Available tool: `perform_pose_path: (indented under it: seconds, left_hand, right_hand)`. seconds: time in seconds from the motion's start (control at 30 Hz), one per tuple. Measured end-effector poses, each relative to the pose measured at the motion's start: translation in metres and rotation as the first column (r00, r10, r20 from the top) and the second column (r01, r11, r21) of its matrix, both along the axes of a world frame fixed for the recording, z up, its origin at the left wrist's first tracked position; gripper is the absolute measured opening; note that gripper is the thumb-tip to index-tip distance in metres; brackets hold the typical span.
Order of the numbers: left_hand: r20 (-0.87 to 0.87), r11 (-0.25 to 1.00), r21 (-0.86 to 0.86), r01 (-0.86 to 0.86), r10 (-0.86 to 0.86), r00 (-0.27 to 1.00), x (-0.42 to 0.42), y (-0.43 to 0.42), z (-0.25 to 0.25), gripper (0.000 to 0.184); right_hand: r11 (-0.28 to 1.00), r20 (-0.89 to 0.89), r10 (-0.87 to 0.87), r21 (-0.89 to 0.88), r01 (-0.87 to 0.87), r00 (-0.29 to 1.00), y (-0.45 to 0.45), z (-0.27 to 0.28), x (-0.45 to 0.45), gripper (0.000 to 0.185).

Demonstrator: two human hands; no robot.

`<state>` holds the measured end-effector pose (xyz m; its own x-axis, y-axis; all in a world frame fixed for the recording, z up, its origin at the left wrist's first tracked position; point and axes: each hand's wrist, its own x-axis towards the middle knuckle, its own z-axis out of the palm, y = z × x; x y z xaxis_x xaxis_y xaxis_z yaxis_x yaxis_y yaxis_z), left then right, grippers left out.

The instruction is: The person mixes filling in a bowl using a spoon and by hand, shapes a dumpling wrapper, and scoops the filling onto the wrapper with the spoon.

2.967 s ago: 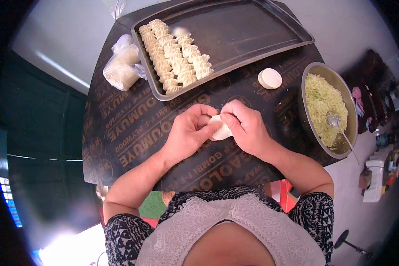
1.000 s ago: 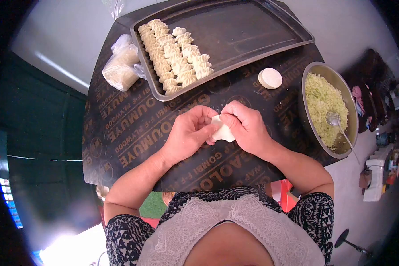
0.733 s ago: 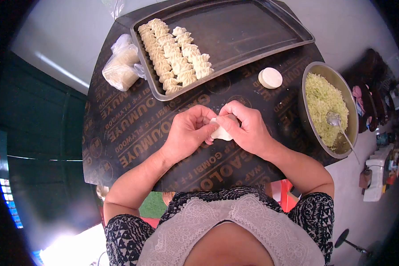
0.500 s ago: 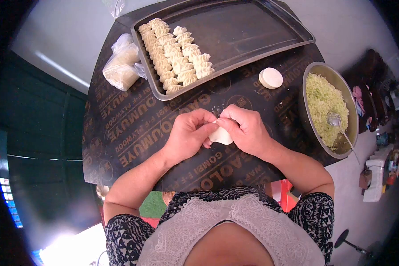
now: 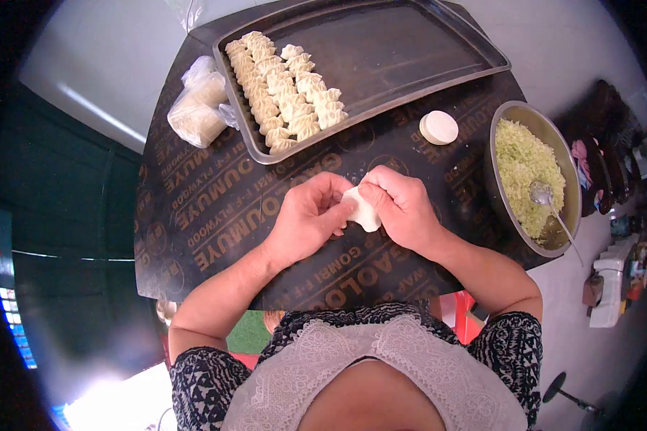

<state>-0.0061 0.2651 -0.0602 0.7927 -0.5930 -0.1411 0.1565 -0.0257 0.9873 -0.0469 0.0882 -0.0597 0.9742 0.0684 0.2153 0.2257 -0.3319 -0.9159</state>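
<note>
Between my hands, just above the dark table, is a white dumpling (image 5: 365, 212) whose wrapper is partly folded. My left hand (image 5: 310, 215) cups it from the left, with the thumb pressed on the dough. On the other side my right hand (image 5: 402, 208) pinches the wrapper's upper edge between thumb and fingers. Whatever lies inside the wrapper is hidden. A short stack of round dumpling wrappers (image 5: 438, 128) lies to the right, beyond my right hand. Farther right stands a metal bowl (image 5: 574, 188) of chopped pale green filling (image 5: 528, 169), with a spoon (image 5: 543, 192) resting in it.
A large black baking tray (image 5: 402, 50) takes up the table's far side. Rows of pleated dumplings (image 5: 284, 93) fill its left part. Left of the tray lies a plastic bag (image 5: 200, 108) with pale contents. The table (image 5: 208, 201) has a curved edge and printed lettering.
My right hand has shifted slightly at the wrapper's upper edge, and more of the white dough shows between my hands. The tray, bowl and wrapper stack stay where they were.
</note>
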Motion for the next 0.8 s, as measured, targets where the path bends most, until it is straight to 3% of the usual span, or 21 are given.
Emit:
perform_pose_path:
  seconds: [0.23, 0.3, 0.4, 0.8]
  left_hand:
    - [-0.083, 1.0, -0.003, -0.006, 0.006, 0.996, 0.0085, 0.0033, -0.0009, 0.014]
    - [-0.077, 1.0, 0.019, -0.005, 0.006, 0.997, 0.0086, 0.0044, -0.0001, 0.008]
    - [-0.069, 1.0, 0.004, -0.022, 0.022, 0.997, 0.0066, 0.0031, -0.0013, 0.006]
    - [0.015, 0.993, 0.113, 0.037, -0.039, 0.999, -0.0005, 0.0054, 0.0029, 0.013]
  right_hand:
    - [0.996, 0.019, -0.046, 0.082, 0.044, 0.999, -0.0008, -0.0044, 0.0038, 0.012]
    - [0.998, 0.109, 0.014, -0.06, -0.008, 0.994, -0.0055, -0.0041, 0.0041, 0.009]
    - [0.994, 0.166, 0.059, -0.098, -0.043, 0.984, -0.0034, 0.0017, 0.003, 0.007]
    - [0.992, 0.146, 0.071, -0.112, -0.054, 0.987, -0.0004, -0.0063, 0.0018, 0.012]
